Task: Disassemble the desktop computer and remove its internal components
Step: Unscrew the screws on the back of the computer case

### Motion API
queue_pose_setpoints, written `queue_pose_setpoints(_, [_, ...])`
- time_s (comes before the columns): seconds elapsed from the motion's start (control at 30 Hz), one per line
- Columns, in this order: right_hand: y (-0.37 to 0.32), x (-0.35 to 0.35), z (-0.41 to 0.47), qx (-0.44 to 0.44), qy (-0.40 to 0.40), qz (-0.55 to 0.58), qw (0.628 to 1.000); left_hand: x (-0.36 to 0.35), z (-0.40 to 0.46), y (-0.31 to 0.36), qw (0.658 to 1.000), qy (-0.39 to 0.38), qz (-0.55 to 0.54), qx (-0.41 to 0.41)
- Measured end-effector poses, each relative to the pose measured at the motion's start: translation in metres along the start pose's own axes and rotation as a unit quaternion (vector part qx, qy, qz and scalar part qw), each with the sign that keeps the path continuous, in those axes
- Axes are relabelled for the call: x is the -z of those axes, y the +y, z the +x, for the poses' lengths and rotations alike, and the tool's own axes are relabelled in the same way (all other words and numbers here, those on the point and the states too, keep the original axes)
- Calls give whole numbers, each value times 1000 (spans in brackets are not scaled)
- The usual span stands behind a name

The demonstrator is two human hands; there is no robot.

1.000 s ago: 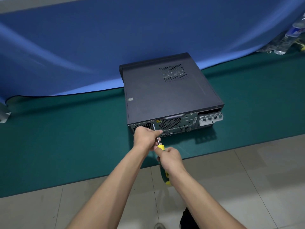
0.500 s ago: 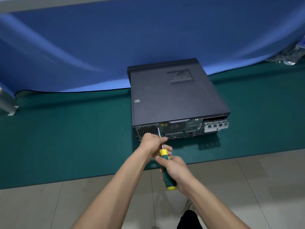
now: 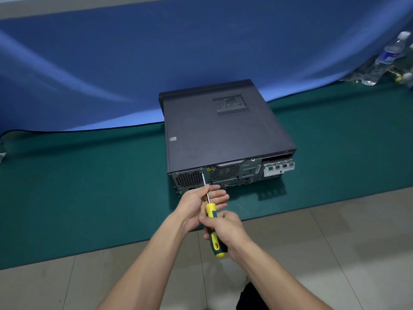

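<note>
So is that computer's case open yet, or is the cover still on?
Still on. The dark cover lies flat over the computer, no insides showing. The screwdriver, gripped by the right hand, has its tip at a rear-panel screw.

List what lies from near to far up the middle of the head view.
Right hand on the screwdriver handle → left hand at its shaft → computer case → blue cloth.
</note>
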State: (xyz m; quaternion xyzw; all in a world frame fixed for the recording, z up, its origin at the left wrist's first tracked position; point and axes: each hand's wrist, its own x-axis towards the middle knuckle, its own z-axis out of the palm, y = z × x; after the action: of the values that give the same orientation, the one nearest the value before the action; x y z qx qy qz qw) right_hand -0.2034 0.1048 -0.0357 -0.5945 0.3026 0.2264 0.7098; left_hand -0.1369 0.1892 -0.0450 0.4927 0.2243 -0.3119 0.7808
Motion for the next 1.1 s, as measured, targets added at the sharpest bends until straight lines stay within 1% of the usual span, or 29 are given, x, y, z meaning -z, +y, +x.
queue_pose_setpoints(0.03, [2, -1, 0, 12, 8, -7, 1000, -1, 0, 1, 999, 21, 32, -8])
queue_pose_setpoints(0.1, [0, 0, -2, -1, -15, 17, 1000, -5, 0, 2, 994, 63, 76, -35])
queue_pose_setpoints(0.13, [-3, 3, -4, -19, -40, 36, 998, -7, 0, 2, 994, 73, 74, -43])
queue_pose_setpoints(0.2, [-8, 10, -5, -45, -84, 59, 994, -13, -1, 1, 996, 73, 31, -43])
queue_pose_setpoints(0.27, [-9, 16, -6, -54, -95, 26, 994, -15, -1, -1, 997, 62, -13, -34])
queue_pose_setpoints(0.3, [-9, 17, -5, -50, -84, 1, 995, -15, 0, -2, 997, 63, -6, -34])
queue_pose_setpoints(0.33, [-9, 16, -5, -37, -67, -26, 997, -14, 0, -3, 995, 78, 46, -43])
queue_pose_setpoints(0.37, [-9, 15, -3, -14, -45, -55, 997, -13, 2, -4, 984, 104, 133, -62])
queue_pose_setpoints(0.43, [-8, 9, 0, 30, 5, -100, 995, -11, 3, -4, 927, 165, 319, -109])
queue_pose_setpoints(0.47, [-8, 7, -1, 38, 22, -101, 994, -12, 2, -2, 910, 183, 353, -117])
queue_pose_setpoints(0.5, [-7, 4, -2, 38, 23, -88, 995, -13, 1, -1, 915, 183, 343, -113])
queue_pose_setpoints(0.6, [-3, -2, -7, 3, -30, -52, 998, -15, 2, 1, 963, 154, 211, -71])
queue_pose_setpoints(0.7, [-3, 4, -8, -9, -57, -30, 998, -13, 0, 2, 988, 92, 117, -34])
queue_pose_setpoints(0.77, [-1, 7, -5, 11, -42, -35, 998, -9, -1, 2, 989, 72, 123, -25])
queue_pose_setpoints(0.8, [0, 7, -4, 21, -19, -53, 998, -7, -1, 2, 984, 85, 153, -37])
queue_pose_setpoints(0.87, [3, 6, -2, 40, 28, -92, 995, -6, 0, 1, 958, 143, 232, -92])
queue_pose_setpoints(0.9, [4, 5, -2, 43, 29, -91, 995, -6, 1, 0, 946, 163, 255, -118])
queue_pose_setpoints(0.97, [5, 1, -3, 32, 1, -52, 998, -9, 4, -2, 942, 172, 255, -132])
queue_pose_setpoints(1.1, [6, 8, -1, 16, -48, 18, 999, -11, 4, -4, 963, 155, 193, -110])
